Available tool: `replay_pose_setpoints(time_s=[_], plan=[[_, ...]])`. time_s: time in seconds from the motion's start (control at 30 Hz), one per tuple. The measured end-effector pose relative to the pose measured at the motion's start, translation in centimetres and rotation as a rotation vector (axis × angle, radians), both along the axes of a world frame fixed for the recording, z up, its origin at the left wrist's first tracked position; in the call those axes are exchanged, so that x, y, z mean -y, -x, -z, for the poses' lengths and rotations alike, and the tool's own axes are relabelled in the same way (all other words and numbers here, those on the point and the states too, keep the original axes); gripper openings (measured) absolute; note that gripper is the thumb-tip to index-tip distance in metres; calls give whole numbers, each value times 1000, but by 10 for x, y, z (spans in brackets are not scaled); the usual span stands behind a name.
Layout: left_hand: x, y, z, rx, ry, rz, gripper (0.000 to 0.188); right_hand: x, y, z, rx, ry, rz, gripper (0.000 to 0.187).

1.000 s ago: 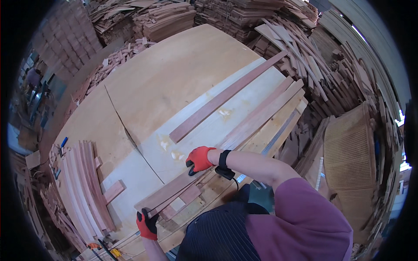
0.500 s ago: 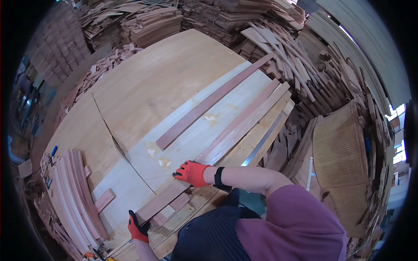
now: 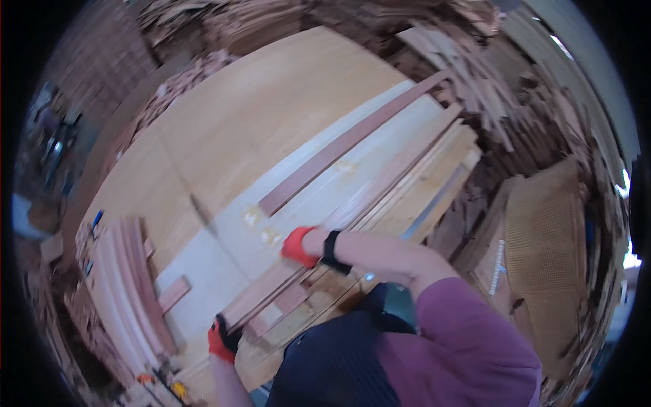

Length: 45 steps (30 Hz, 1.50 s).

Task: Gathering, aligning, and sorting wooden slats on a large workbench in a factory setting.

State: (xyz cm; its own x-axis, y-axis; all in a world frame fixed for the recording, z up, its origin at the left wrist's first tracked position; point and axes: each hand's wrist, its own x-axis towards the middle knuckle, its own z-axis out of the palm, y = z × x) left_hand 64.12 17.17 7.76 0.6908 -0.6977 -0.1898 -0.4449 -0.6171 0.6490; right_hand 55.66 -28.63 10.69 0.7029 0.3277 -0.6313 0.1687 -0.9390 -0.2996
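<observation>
A reddish plank (image 3: 264, 290) lay aslant at the lower centre of the frame on the tabletop (image 3: 258, 125), my left hand (image 3: 222, 340) at its lower-left end and my right hand (image 3: 300, 247) over its upper part. My left fingers and thumb stood parted at that end, but blur kept me from telling whether they pinched it; my right fingers were hidden, so I could not tell their state.

A straight, pinkish-brown wooden board (image 3: 263, 293) lies broad face up, slantwise along the table's (image 3: 291, 95) near side.
</observation>
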Motion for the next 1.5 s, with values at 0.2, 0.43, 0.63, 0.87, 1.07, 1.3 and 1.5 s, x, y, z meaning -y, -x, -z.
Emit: replay_pose_setpoints(time_s=[0.2,0.43,0.63,0.87,1.07,1.3,1.5], plan=[[43,-4,15,-923,488,-793,41,17,16,-11,180,21,101,58],[60,-12,-27,-180,-224,-670,75,64,75,17,322,51,515,49],[55,24,-12,-304,-122,-639,67,35,100,16,421,101,552,44],[53,28,-8,-448,-3,-663,63,37,94,8,327,56,472,76],[61,37,7,-380,-34,-507,63,31,95,-6,242,173,406,110],[65,31,-17,-371,-194,-129,75,34,105,-4,316,232,472,112],[48,42,12,-455,202,-309,69,21,98,-4,329,222,465,104]])
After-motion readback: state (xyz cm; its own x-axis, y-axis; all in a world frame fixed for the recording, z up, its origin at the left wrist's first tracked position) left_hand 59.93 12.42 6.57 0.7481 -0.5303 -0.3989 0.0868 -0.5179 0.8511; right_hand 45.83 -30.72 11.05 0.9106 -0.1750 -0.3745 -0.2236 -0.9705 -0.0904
